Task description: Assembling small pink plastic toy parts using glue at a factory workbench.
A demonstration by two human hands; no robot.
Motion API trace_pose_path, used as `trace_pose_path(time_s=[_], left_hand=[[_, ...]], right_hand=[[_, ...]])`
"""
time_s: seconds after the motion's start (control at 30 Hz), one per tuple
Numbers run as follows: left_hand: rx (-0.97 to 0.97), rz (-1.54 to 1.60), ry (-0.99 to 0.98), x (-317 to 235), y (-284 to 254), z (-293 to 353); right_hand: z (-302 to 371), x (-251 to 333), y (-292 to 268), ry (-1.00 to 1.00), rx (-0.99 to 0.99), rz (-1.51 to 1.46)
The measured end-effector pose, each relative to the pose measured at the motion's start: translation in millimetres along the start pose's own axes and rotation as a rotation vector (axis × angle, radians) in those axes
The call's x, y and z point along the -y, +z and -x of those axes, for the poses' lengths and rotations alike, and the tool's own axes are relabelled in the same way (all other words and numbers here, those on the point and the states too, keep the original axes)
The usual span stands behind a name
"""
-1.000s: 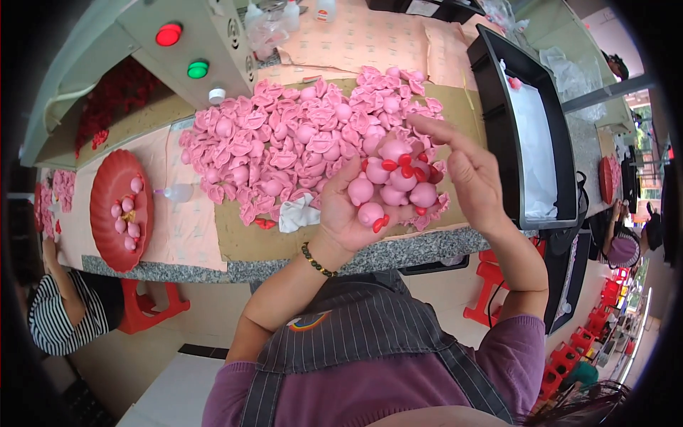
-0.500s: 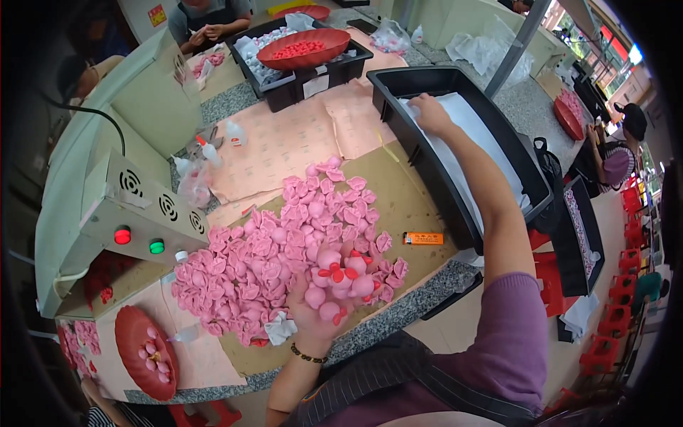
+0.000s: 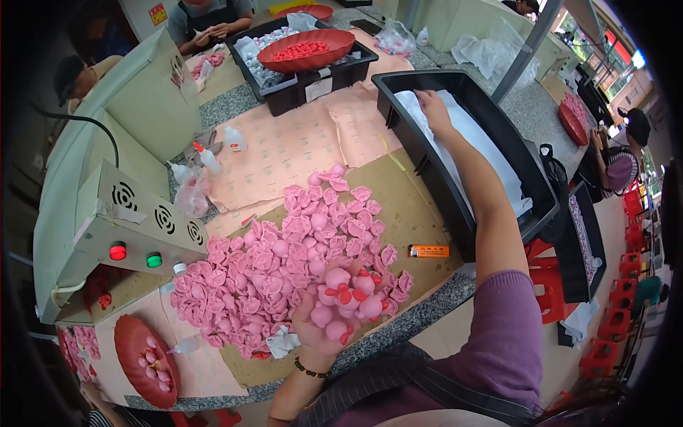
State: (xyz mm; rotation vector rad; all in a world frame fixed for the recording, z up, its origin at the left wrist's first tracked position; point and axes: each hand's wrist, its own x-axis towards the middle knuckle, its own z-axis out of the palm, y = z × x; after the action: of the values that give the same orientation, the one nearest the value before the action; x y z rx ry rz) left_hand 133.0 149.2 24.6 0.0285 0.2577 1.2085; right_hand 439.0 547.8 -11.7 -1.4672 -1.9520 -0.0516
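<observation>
My left hand (image 3: 318,333), palm up at the table's near edge, cradles a cluster of round pink pieces with small red tips (image 3: 346,295). Beneath and beside it spreads a big pile of pink cupped, petal-like pieces (image 3: 260,281), with smooth pink balls among them. A crumpled white scrap (image 3: 282,343) lies by my left wrist. My right arm reaches over a long black tray (image 3: 523,149). Inside its far end, my right hand (image 3: 432,109) has its fingers closed at the edge of a white sheet (image 3: 469,132) that lines the tray; the fingertips are partly hidden.
An orange box (image 3: 428,250) lies right of the pile. Glue bottles (image 3: 235,139) stand beyond it. A machine with red and green buttons (image 3: 142,231) is at left, a red dish (image 3: 139,363) below it. Another black tray (image 3: 302,98) carries a red dish (image 3: 306,51). Co-workers sit around.
My right hand has shifted slightly, and the sheet's far end now spreads wider on both sides of it. My left hand still holds the pink cluster. The view has moved a little.
</observation>
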Motion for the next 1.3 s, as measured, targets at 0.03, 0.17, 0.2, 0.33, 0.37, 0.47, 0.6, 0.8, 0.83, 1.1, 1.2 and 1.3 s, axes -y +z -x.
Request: trace_pose_path(time_s=[0.03,0.17,0.2,0.33,0.37,0.47,0.6,0.8,0.83,1.1,1.2,1.3], left_hand=[[0.015,0.011,-0.003,0.8,-0.9,1.9],[0.056,0.017,-0.058,-0.8,5.3,0.6],[0.086,0.016,-0.037,-3.8,4.7,1.0],[0.089,0.029,0.042,-9.2,7.0,8.2],[0.063,0.051,0.038,-7.3,9.0,6.9],[0.219,0.163,0.002,-13.4,10.2,0.8],[0.214,0.177,0.027,-20.4,15.9,20.9],[0.173,0.237,0.200,-26.4,-3.5,86.0],[0.134,0.238,0.223,-26.9,-8.8,96.7],[-0.004,0.353,0.487,-37.5,-32.0,170.8],[0.010,0.414,0.510,-42.6,-43.7,192.7],[-0.004,0.349,0.590,-48.4,-45.9,208.1]], right_hand=[[-4.0,-3.0,0.4,-0.009,0.009,-0.003],[-0.5,-30.9,-5.2,-0.038,0.220,0.388],[-0.9,-9.6,-11.4,0.082,0.314,0.402],[0.9,5.3,-44.1,0.268,0.089,0.451],[-5.0,-32.8,-62.2,0.235,-0.019,0.418],[-21.1,-64.9,-109.9,0.359,-0.162,0.252],[-3.1,65.2,-153.2,0.354,-0.135,-0.637],[182.8,321.0,-173.2,-0.038,0.482,-0.674],[203.6,334.0,-165.7,-0.359,0.548,-0.751],[313.0,431.8,-107.5,-0.522,0.426,-0.887],[324.6,448.4,-93.6,-0.413,0.500,-0.994],[331.4,463.6,-84.9,-0.246,0.572,-1.168]])
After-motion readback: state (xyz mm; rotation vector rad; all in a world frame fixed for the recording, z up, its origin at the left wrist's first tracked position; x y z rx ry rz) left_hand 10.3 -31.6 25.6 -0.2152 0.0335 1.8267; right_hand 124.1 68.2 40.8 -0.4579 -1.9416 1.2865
